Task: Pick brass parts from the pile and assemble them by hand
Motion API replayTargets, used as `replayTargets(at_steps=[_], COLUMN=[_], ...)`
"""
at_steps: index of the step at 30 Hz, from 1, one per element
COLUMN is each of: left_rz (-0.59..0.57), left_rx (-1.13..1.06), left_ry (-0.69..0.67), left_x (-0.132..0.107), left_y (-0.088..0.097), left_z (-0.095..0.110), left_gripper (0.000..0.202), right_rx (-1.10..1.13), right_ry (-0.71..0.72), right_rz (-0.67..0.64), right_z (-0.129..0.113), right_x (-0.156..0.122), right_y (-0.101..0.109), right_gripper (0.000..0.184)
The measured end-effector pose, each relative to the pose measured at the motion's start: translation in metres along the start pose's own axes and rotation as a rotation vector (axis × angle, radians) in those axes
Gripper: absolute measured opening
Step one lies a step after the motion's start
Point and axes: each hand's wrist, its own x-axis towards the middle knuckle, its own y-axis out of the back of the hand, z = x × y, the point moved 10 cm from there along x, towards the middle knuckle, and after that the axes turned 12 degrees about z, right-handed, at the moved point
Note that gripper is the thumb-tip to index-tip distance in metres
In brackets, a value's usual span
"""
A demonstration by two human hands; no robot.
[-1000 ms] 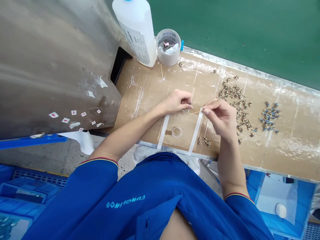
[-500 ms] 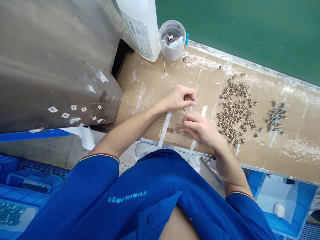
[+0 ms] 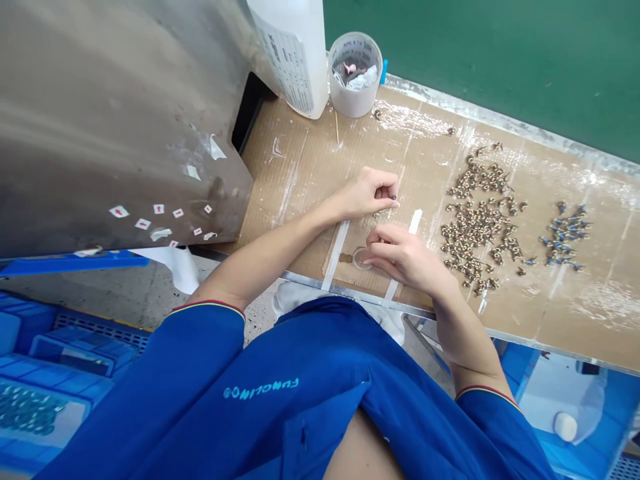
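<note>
My left hand (image 3: 370, 195) pinches a tiny dark-tipped part (image 3: 394, 198) between thumb and fingertip, above the cardboard bench cover (image 3: 300, 167). A few small brass bits (image 3: 381, 216) lie just below it. My right hand (image 3: 400, 253) reaches left, its fingertips at a small clear round dish (image 3: 361, 258); whether they hold anything is hidden. Two white tape strips (image 3: 336, 247) (image 3: 415, 222) cross the cardboard beside both hands. To the right lie a spread of brass fittings (image 3: 473, 227) and a smaller group of blue-and-brass parts (image 3: 564, 233).
A white plastic bottle (image 3: 295, 53) and a round cup (image 3: 355, 73) holding scraps stand at the back, before a green wall (image 3: 500, 47). A steel cabinet (image 3: 115, 133) with small stickers stands left. Blue crates (image 3: 30, 410) sit below the bench's front edge.
My right hand has moved down and left from the tape strip to the clear dish. My left hand stays in nearly the same place. The view has shifted slightly.
</note>
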Motion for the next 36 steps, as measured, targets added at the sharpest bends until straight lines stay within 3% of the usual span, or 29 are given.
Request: replayTargets(at_steps=[6,8,12,14,25,36], left_rz=[-0.005,-0.009,-0.011,-0.013,-0.027,-0.030], left_rx=[0.000,0.018,0.085,0.113,0.170,0.161], left_ry=[-0.021,-0.023,-0.038,-0.050,-0.088,-0.081], left_x=[0.001,0.001,0.000,-0.001,-0.001,-0.001], left_y=[-0.001,-0.002,-0.004,-0.005,-0.007,-0.008], left_z=[0.001,0.000,0.000,0.000,0.001,0.000], left_gripper=[0.015,0.016,0.019,0.022,0.024,0.023], right_rx=[0.210,0.211,0.109,0.022,-0.196,-0.207], right_ry=[-0.166,-0.241,-0.326,-0.332,-0.289,-0.268], right_rz=[0.175,0.320,0.729,0.839,0.827,0.784], right_z=[0.015,0.027,0.053,0.060,0.067,0.066], right_x=[0.001,-0.003,-0.021,-0.026,-0.020,-0.017], right_y=[0.032,0.049,0.084,0.091,0.083,0.079], right_gripper=[0.023,0.025,0.030,0.033,0.037,0.034])
